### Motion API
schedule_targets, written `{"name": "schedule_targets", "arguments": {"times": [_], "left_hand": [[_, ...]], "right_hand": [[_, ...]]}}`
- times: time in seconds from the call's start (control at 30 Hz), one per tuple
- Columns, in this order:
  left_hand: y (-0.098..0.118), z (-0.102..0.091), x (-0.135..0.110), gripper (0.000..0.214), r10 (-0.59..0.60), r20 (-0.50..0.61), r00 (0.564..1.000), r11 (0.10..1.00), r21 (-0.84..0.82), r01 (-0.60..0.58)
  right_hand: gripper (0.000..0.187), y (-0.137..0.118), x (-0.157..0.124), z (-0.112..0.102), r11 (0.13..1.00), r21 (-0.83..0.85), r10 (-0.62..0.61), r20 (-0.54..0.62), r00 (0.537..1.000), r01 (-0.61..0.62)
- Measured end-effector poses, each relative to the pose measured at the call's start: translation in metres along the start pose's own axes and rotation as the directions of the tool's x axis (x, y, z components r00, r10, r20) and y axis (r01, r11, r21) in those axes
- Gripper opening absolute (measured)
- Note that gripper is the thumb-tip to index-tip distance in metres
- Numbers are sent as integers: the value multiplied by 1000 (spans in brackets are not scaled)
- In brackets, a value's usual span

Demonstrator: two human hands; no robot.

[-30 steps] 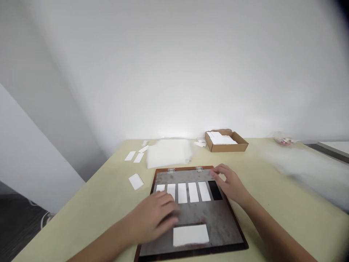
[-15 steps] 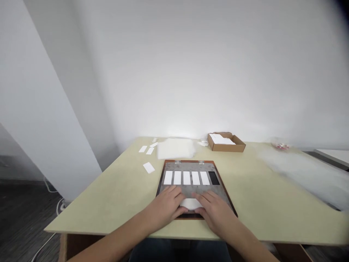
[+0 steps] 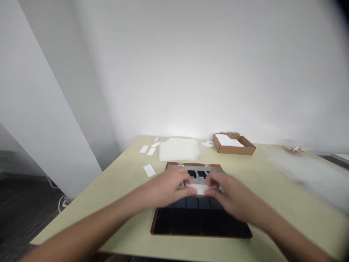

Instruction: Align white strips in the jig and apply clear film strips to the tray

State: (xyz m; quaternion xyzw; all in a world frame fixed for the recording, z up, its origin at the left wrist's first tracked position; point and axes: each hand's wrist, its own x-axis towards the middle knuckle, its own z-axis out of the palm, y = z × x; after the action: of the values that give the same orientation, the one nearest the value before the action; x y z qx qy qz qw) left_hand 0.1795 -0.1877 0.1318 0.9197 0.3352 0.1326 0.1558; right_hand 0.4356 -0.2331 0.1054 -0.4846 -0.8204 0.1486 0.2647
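Note:
My left hand (image 3: pixel 169 187) and my right hand (image 3: pixel 231 191) meet above a wooden-framed hinged board, pinching a white rectangular piece (image 3: pixel 197 188) between their fingers. The grey metal plate (image 3: pixel 197 169) appears raised at its near edge, though my hands hide much of it. Below lies a glossy dark panel (image 3: pixel 199 222) inside the brown frame. Two metal hinges (image 3: pixel 194 165) mark the board's far edge. The white strips on the plate are hidden from this view.
The pale yellow table (image 3: pixel 109 203) holds loose white paper strips (image 3: pixel 149 170), a translucent white sheet stack (image 3: pixel 178 150), and a cardboard box (image 3: pixel 226 149) of white pieces. A plastic bag with red contents (image 3: pixel 294 148) lies at the far right.
My hands have moved together and lifted the white piece off the plate. The grey plate's near edge has risen, exposing the dark panel. The view has tilted slightly.

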Motion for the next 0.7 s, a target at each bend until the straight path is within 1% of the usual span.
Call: {"name": "schedule_targets", "arguments": {"times": [0.03, 0.1, 0.17, 0.2, 0.23, 0.27, 0.33, 0.37, 0.4, 0.43, 0.47, 0.5, 0.53, 0.57, 0.6, 0.67, 0.7], "left_hand": [[-3, -19, 14, 32, -7, 42, 999, 1000, -11, 7], [-14, -58, 49, 45, -11, 134, 991, 1000, -17, 13], [-27, -94, 86, 51, -27, 202, 979, 1000, -1, 28], [-34, -109, 104, 51, -39, 212, 977, 999, 11, 37], [-41, -122, 120, 50, -51, 200, 978, 999, 28, 46], [-47, -133, 134, 49, -62, 162, 985, 997, 50, 55], [-58, -144, 150, 45, -62, 24, 998, 993, 100, 60], [-62, -145, 151, 44, -48, -66, 997, 991, 124, 56], [-67, -142, 146, 42, -22, -159, 987, 988, 149, 46], [-72, -136, 137, 42, 12, -247, 969, 984, 174, 32], [-77, -128, 124, 43, 56, -324, 944, 980, 200, 11], [-83, -116, 106, 44, 103, -379, 920, 974, 227, -15], [-90, -103, 86, 43, 150, -411, 899, 965, 258, -44], [-97, -88, 64, 40, 198, -420, 886, 954, 288, -77], [-105, -73, 42, 34, 248, -402, 882, 941, 315, -121], [-122, -42, 3, 23, 341, -301, 891, 911, 341, -234], [-130, -28, -13, 18, 381, -246, 891, 895, 339, -289]], "right_hand": [[9, 1, 20, -21, 999, 31, 18, 65, 998, -20], [20, 6, 65, -60, 999, 10, 46, 218, 975, -50], [25, 14, 111, -93, 998, -20, 69, 264, 962, -66], [25, 18, 133, -106, 996, -39, 83, 270, 959, -75], [23, 23, 154, -115, 994, -62, 99, 280, 955, -85], [23, 27, 171, -123, 992, -90, 112, 273, 956, -90], [24, 34, 199, -129, 984, -156, 126, 225, 966, -92], [24, 38, 208, -128, 977, -193, 124, 186, 975, -87], [27, 42, 214, -124, 969, -232, 116, 138, 984, -82], [32, 46, 218, -118, 960, -271, 103, 83, 991, -77], [41, 50, 220, -110, 948, -308, 87, 26, 996, -75], [48, 54, 220, -101, 936, -344, 69, -30, 997, -75], [55, 59, 218, -91, 923, -378, 50, -83, 995, -78], [58, 65, 216, -80, 908, -410, 29, -132, 991, -81], [58, 70, 213, -69, 893, -442, 5, -178, 984, -84], [57, 79, 208, -51, 864, -495, -50, -261, 964, -90], [57, 83, 207, -44, 852, -515, -76, -295, 952, -92]]}}
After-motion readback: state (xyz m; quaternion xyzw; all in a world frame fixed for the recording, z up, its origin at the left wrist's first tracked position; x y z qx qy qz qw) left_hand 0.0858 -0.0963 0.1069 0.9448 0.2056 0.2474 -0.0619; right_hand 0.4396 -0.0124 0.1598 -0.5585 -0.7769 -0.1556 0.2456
